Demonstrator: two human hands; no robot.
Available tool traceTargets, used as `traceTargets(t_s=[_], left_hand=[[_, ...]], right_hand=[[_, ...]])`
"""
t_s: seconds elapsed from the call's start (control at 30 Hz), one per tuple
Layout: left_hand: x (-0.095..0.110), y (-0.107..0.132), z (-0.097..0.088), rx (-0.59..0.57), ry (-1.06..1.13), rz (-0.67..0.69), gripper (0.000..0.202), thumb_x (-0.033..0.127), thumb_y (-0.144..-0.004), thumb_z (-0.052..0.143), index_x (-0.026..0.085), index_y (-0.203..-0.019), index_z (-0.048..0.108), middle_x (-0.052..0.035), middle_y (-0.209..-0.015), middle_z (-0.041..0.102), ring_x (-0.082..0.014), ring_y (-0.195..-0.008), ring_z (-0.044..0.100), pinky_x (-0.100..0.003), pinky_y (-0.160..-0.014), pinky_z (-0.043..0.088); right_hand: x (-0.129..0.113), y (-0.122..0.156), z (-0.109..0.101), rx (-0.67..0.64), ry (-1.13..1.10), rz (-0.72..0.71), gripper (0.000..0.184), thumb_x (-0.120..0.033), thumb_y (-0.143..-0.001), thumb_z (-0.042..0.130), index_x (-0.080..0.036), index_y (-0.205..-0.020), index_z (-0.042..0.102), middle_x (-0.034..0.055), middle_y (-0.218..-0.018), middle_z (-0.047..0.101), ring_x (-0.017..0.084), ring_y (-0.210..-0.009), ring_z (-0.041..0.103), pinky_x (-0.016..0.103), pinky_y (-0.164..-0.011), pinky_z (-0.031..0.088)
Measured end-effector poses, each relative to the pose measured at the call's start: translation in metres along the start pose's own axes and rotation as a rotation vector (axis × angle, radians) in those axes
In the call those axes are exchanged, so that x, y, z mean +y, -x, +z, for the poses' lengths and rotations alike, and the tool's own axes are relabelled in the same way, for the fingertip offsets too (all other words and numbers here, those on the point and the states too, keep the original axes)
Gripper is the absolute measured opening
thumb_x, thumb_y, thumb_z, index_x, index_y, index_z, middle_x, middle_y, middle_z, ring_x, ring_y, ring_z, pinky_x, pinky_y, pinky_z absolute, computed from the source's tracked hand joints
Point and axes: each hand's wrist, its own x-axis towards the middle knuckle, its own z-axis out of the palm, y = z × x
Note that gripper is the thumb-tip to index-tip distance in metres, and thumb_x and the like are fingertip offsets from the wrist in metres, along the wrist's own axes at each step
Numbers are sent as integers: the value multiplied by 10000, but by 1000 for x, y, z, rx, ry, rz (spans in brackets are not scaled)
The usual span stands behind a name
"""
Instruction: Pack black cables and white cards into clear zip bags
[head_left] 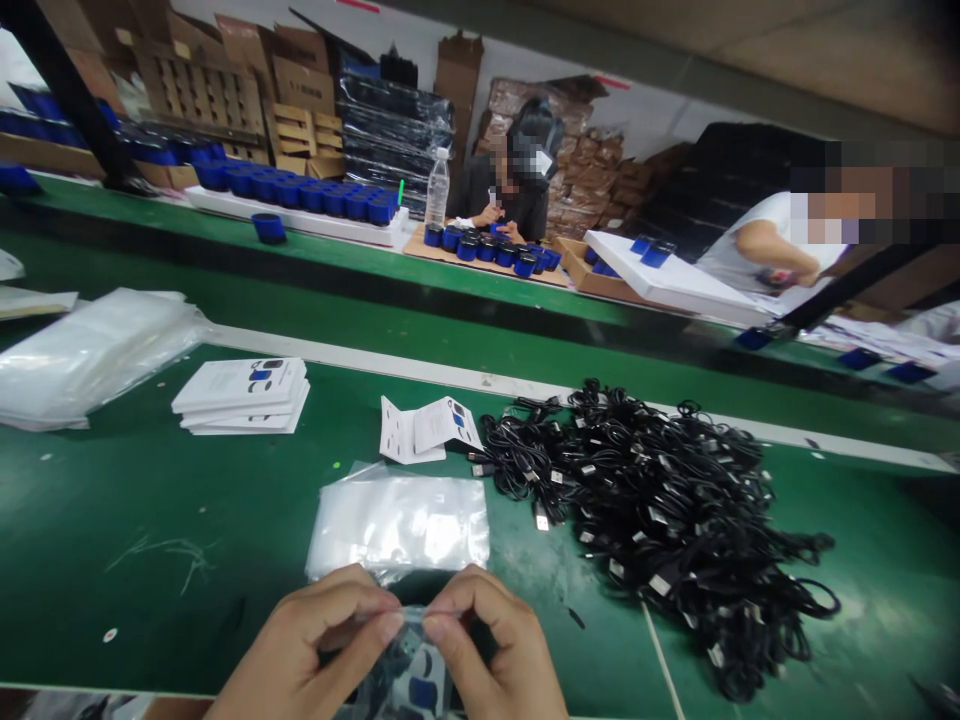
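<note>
At the bottom edge, my left hand [315,650] and my right hand [491,650] both pinch the top edge of a small clear plastic bag [409,675]. Inside the bag I see a black cable and a white leaflet with a blue print. Both hands are closed on the bag's mouth, thumbs and forefingers pressed together. Just beyond my hands lies a small stack of empty clear bags [401,522] on the green bench [150,540]. A big heap of coiled black cables [667,500] lies to the right.
A folded leaflet [424,428] and a stack of white leaflets [244,393] lie further back, a pile of plastic bags [82,355] at the left. Across the green belt, two people sit among blue cylindrical speakers [491,248], a water bottle [437,190] and cardboard boxes.
</note>
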Motion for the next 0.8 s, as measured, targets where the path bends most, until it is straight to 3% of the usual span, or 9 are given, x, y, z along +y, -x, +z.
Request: traceTargets(t_s=[0.17, 0.43, 0.63, 0.73, 0.8], left_hand=[[5, 1, 2, 13, 32, -14, 204, 356, -822, 566, 230, -706, 677, 39, -674, 551, -85, -606, 566, -125, -544, 430], [2, 3, 4, 6, -40, -11, 238, 348, -833, 532, 209, -679, 648, 28, -670, 550, -107, -613, 580, -149, -552, 448], [7, 0, -7, -58, -53, -92, 264, 388, -812, 546, 227, -675, 704, 10, -661, 604, -138, -638, 592, -188, -575, 443], [3, 3, -10, 74, -61, -46, 240, 335, -783, 562, 237, -602, 684, 27, -610, 593, -119, -580, 578, -179, -540, 424], [-5, 12, -15, 168, -55, -13, 244, 319, -777, 564, 234, -572, 665, 36, -579, 581, -108, -544, 571, -176, -515, 423]], right_hand=[[-1, 0, 7, 19, -70, 84, 95, -164, -765, 578, -163, -694, 642, -2, -627, 569, 120, -597, 514, 197, -562, 380], [2, 5, 16, 64, -178, 163, 191, -245, -770, 550, -173, -599, 505, -41, -591, 428, 103, -549, 387, 217, -523, 306], [-2, 3, 8, 41, -220, 168, 135, -222, -750, 665, -165, -632, 633, -7, -614, 591, 118, -581, 528, 212, -563, 394], [-6, 3, 14, 130, -183, 49, 112, -173, -743, 676, -175, -631, 668, 5, -611, 640, 120, -564, 575, 204, -548, 422], [-10, 1, 17, 109, -181, -41, 135, -214, -771, 667, -181, -642, 692, 11, -605, 662, 116, -537, 594, 194, -523, 437]])
